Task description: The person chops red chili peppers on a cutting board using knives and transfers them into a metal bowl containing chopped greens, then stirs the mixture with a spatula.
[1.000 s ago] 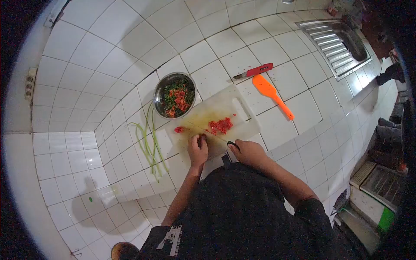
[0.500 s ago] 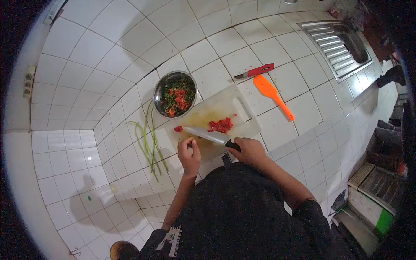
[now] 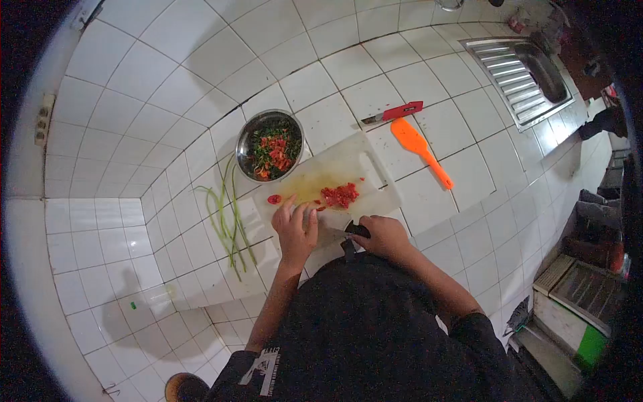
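The right hand (image 3: 385, 238), at the cutting board's (image 3: 348, 157) four o'clock, is closed around the knife (image 3: 360, 230); the left hand (image 3: 295, 233), at seven, has loosely parted fingers and no visible grip. Tucked fingertips would likely make cutting safer. Red pieces (image 3: 340, 195) lie toward the left hand's two o'clock. At the board's ten, a steel bowl (image 3: 243, 151) holds chopped greens (image 3: 284, 126) with orange-red bits (image 3: 273, 153).
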### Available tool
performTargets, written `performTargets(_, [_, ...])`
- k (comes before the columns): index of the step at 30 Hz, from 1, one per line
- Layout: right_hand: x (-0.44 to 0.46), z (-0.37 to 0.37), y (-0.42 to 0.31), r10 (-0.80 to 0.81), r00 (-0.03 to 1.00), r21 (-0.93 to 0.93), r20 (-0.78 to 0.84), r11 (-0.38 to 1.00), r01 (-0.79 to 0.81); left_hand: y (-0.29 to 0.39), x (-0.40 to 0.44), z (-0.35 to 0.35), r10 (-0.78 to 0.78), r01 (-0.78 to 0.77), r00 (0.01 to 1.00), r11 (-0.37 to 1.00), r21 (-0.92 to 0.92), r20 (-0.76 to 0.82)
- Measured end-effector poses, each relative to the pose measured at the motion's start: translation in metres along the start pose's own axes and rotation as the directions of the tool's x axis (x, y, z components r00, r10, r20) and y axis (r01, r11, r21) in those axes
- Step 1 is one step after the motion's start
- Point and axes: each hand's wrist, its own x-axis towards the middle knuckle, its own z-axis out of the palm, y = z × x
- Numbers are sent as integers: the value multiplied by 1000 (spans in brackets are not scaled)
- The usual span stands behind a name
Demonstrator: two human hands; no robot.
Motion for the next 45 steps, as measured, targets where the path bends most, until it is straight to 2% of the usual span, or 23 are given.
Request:
performTargets(2, [1, 3, 3, 12, 999, -25, 34, 1000, -11, -6, -3, -4, -5, 4, 1000, 1000, -8, -18])
performTargets(5, [4, 4, 2, 14, 998, -39, 67, 999, -12, -7, -7, -7, 6, -6, 999, 1000, -1, 48])
performTargets(7, [3, 5, 0, -8, 999, -22, 40, 1000, 9, -3, -6, -9, 101, -98, 986, 995, -29, 132])
performTargets(11, [5, 5, -1, -22, 999, -31, 31, 999, 23, -9, -1, 0, 38, -42, 991, 999, 26, 130])
performTargets(14, [3, -2, -3, 15, 997, 6, 82, 1000, -16, -27, 9, -10, -32, 32, 999, 999, 7, 1])
performTargets(21, [-2, -3, 13, 19, 996, 96, 85, 995, -27, -41, 5, -30, -118, 114, 989, 992, -48, -87])
performTargets(24, [-9, -10, 18, 79, 994, 157, 81, 983, -91, -44, -6, -27, -179, 168, 973, 982, -87, -147])
performTargets(26, [-13, -9, 26, 143, 987, 166, 66, 974, -153, -48, -12, -22, -256, 229, 958, 954, -191, -129])
performTargets(27, [-15, -12, 28, 133, 989, 156, 69, 978, -142, -48, -15, -20, -265, 237, 954, 952, -192, -141])
performTargets(29, [-20, -17, 31, 240, 966, 221, 97, 941, -256, -47, -19, -13, -225, 204, 961, 969, -138, -160])
performTargets(30, [-22, -17, 35, 226, 969, 215, 98, 946, -243, -48, -19, -12, -231, 209, 957, 968, -135, -174])
performTargets(32, [-27, -14, 44, 224, 973, 297, 63, 926, -233, -50, -19, -11, -202, 211, 968, 976, 47, -152])
performTargets(33, [-29, -14, 46, 210, 976, 297, 62, 929, -219, -55, -17, -9, -203, 214, 966, 975, 55, -163])
performTargets(35, [-33, -14, 49, 222, 975, 253, 4, 943, -216, -67, -14, -4, -310, 300, 941, 950, -88, -138])
performTargets(39, [-25, -6, 60, 196, 980, 272, -41, 946, -177, -87, -1, 8, -400, 398, 909, 917, -38, -114])
performTargets(41, [-18, 0, 61, 91, 989, 270, -115, 961, -57, -91, 5, 12, -449, 453, 891, 890, 58, -69])
performTargets(45, [-4, 0, 46, 119, 991, 312, -57, 945, -96, -94, 8, 10, -441, 440, 897, 898, 22, 21])
